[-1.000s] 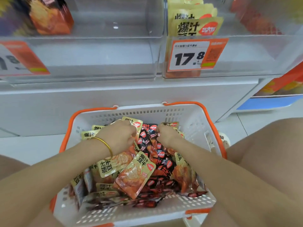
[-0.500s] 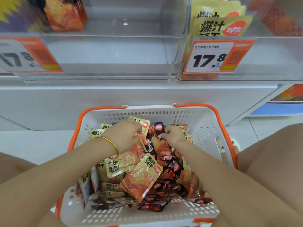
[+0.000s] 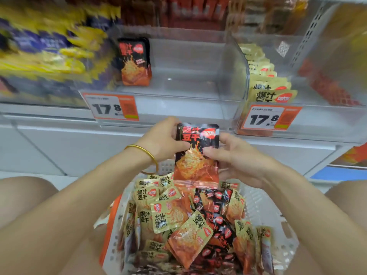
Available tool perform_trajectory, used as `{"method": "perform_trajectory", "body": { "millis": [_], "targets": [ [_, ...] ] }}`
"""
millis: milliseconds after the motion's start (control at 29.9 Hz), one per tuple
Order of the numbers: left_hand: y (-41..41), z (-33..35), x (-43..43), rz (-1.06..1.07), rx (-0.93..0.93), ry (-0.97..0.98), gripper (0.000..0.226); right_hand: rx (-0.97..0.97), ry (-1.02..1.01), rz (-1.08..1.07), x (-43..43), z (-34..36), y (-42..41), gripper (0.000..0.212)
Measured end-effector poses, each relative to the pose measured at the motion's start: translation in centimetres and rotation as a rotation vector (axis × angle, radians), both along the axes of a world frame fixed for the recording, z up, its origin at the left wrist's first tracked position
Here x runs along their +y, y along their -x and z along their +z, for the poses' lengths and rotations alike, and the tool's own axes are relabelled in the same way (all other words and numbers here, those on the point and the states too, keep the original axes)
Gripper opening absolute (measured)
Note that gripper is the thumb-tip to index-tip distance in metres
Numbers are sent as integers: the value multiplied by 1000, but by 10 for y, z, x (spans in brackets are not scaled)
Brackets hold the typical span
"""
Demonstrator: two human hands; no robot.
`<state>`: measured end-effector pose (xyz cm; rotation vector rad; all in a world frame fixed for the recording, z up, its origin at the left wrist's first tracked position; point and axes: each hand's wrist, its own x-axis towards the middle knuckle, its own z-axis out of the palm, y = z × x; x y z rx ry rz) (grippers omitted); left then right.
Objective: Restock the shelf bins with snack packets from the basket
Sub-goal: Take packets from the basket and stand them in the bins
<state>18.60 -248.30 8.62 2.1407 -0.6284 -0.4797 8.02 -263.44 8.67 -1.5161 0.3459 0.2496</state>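
Standing upright between both hands, a black snack packet (image 3: pixel 197 153) is held above the far end of the basket (image 3: pixel 266 211), in front of the shelf edge. The left hand (image 3: pixel 161 140) grips its left edge, fingers curled over the top corner and thumb on the front; the right hand (image 3: pixel 232 155) pinches the right edge, thumb on the front. The packet's top shows large orange characters, the lower two reading 豆干, beside a red oval logo too blurred to read, with an orange food picture below. A gold bangle (image 3: pixel 147 153) circles the left wrist.

The white basket with its orange handle (image 3: pixel 108 231) is heaped with loose packets (image 3: pixel 184 225), some yellow and printed 爆汁豆干 in black, others black with small red logos.

Straight ahead, a clear shelf bin (image 3: pixel 190 76) holds a short row of matching black packets (image 3: pixel 135 62) standing at its left rear. On its front hangs an orange and white price tag (image 3: pixel 111 107) reading 17.8. The bin to the right (image 3: pixel 244 80) carries a row of yellow packets (image 3: pixel 272 94) marked 爆汁, with a second price tag (image 3: pixel 268 118) also reading 17.8; the small print on both tags is illegible. To the left, blurred yellow and purple bags (image 3: pixel 45 46) fill another bin.
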Motion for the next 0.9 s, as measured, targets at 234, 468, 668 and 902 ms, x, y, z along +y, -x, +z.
{"method": "perform_trajectory", "body": {
  "millis": [234,468,668,902],
  "targets": [
    [-50,76,37,282,-396,382,32,-289,82,-107,25,96,-69,18],
    [-98,56,56,248,-864,-305,41,-162,298,-180,49,80,-230,37],
    [-105,45,57,241,-840,-466,45,-169,879,-91,69,40,-308,35],
    [-108,40,62,233,-823,-433,58,-115,966,-159,67,22,-336,20]
  ]
}}
